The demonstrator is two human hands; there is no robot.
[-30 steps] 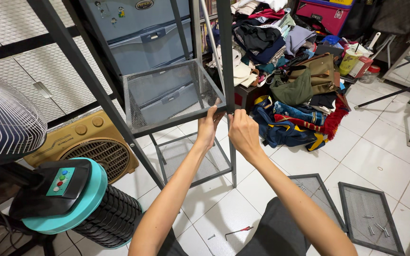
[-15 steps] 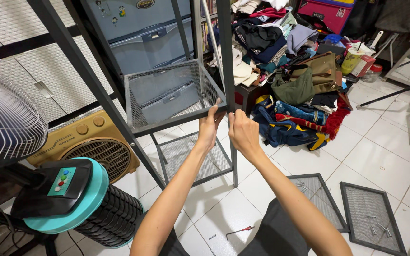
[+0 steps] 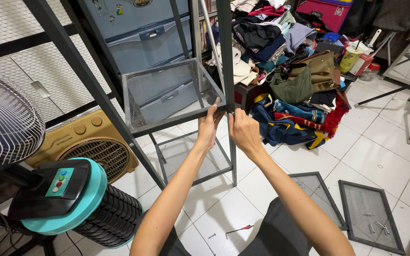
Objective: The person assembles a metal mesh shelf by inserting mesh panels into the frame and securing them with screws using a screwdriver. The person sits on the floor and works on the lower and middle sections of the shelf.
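Observation:
A dark metal rack frame stands before me, its front upright post (image 3: 226, 57) rising through the middle of the view. A mesh shelf panel (image 3: 167, 95) sits tilted inside it at about chest height. My left hand (image 3: 209, 127) grips the front right corner of that mesh shelf from below. My right hand (image 3: 244, 132) is closed against the post at the same corner, fingertips pinched at the joint; what it pinches is too small to tell. A lower mesh shelf (image 3: 191, 159) is fixed near the floor.
Two loose mesh panels (image 3: 368, 215) with several screws lie on the white tiles at right. A red-handled hex key (image 3: 237, 231) and a screw lie by my knees. A fan (image 3: 5, 118), teal cooler (image 3: 79, 199), yellow blower (image 3: 91, 147) stand left; a clothes pile (image 3: 290, 71) behind.
Both hands stay at the shelf corner. The view has shifted slightly; the hands have barely moved.

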